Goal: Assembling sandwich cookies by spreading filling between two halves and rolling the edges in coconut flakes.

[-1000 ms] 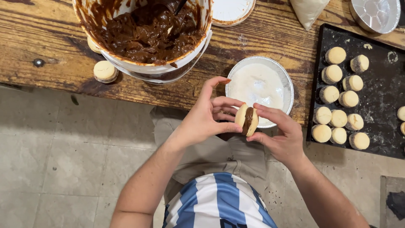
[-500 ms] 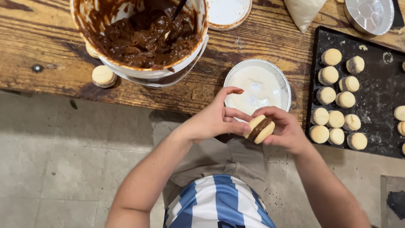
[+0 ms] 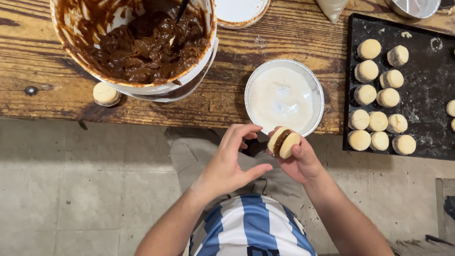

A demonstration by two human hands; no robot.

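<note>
Seen from above, at the near edge of a worn wooden desk (image 3: pixel 42 57). Right hand (image 3: pixel 298 159) clamped on a sandwich cookie (image 3: pixel 283 142): two pale round halves with a dark brown filling between them, pinched at the rim by thumb and fingertips, tilted so the filling seam faces the camera. Cookie held in the air just off the desk edge, right below a round foil dish (image 3: pixel 284 95) of white powder, apart from it. Left hand (image 3: pixel 227 163) loose and spread, fingers curled, thumb stretched toward the right hand, gripping nothing; fingertips just beside the cookie, not touching it as far as can be told.

On the desk, upper left: a large white bucket (image 3: pixel 137 42) smeared inside with thick brown caramel spread, a dark utensil handle (image 3: pixel 181 10) sticking out of the mass. A single plain cookie half (image 3: pixel 105 93) lying on the wood just beside the bucket's lower left side. At the top edge, a white round lid (image 3: pixel 239 12), partly cut off. To the right, a black baking tray (image 3: pixel 426 95) dusted with flour, carrying rows of plain pale cookie rounds (image 3: pixel 377 121) packed close together. Top right corner: part of a metal dish (image 3: pixel 413 7) and a pale bag (image 3: pixel 331 7).

Below the hands, beige trousers, a blue and white striped shirt (image 3: pixel 256 225), and a tiled floor (image 3: pixel 71 189).
</note>
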